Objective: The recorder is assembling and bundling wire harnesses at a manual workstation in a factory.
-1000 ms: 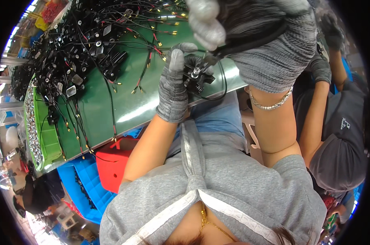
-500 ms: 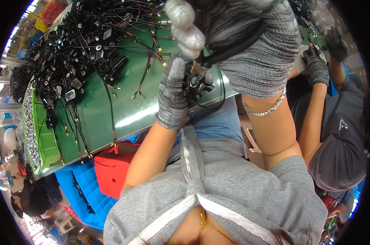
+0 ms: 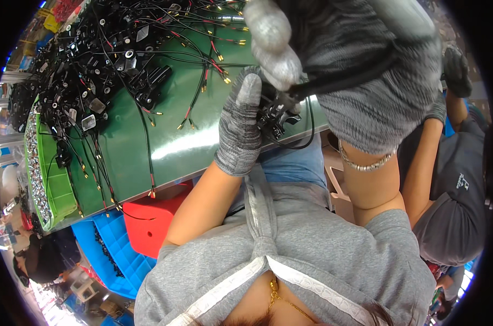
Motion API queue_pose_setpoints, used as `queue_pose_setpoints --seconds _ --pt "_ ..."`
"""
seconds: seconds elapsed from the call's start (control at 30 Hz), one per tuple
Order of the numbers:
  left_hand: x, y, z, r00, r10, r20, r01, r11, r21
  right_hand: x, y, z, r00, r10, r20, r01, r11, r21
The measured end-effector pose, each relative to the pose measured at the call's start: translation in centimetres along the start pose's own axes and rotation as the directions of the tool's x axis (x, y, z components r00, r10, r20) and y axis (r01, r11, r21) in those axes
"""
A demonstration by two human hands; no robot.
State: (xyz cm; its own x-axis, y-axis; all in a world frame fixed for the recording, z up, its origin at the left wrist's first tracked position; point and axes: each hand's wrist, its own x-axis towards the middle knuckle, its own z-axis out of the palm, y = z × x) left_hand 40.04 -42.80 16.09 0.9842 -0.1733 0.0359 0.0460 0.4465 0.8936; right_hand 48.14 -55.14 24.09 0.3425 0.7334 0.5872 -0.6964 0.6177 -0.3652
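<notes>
Green table point(image 3: 131, 158), black pile point(image 3: 83, 60) and green bin point(image 3: 62, 187) left — left hand point(image 3: 240, 125) grasps a black fitting point(image 3: 273, 122), right hand point(image 3: 360, 108) a black-handled tool point(image 3: 344, 80).

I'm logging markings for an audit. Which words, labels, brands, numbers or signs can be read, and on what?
None can be read.
Co-worker's dark shirt: pale emblem with tiny lettering, too small to read.
Black part in the left hand: no legible marking.
Black-handled tool in the right hand: blurred, nothing legible.
</notes>
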Motion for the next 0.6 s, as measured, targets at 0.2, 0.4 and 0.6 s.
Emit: queue_pose_setpoints --seconds 0.2,0.4,0.6 --pt "-0.1 -0.7 -0.5 0.991 0.126 0.038 -0.132 0.957 0.258 -0.3 -0.7 1.4 0.986 0.022 -0.162 -0.083 0.923 -0.376" --pt "-0.1 -2.7 -2.7 0.819 0.521 0.241 -0.485 0.404 0.776 -0.6 -0.4 2.3 0.963 0.011 -0.268 -0.173 0.789 -0.589" --pt "1.8 -7.2 -4.4 0.957 0.137 0.254 -0.175 0.975 0.134 0.1 0.2 4.1 0.946 -0.028 -0.322 -0.214 0.692 -0.69"
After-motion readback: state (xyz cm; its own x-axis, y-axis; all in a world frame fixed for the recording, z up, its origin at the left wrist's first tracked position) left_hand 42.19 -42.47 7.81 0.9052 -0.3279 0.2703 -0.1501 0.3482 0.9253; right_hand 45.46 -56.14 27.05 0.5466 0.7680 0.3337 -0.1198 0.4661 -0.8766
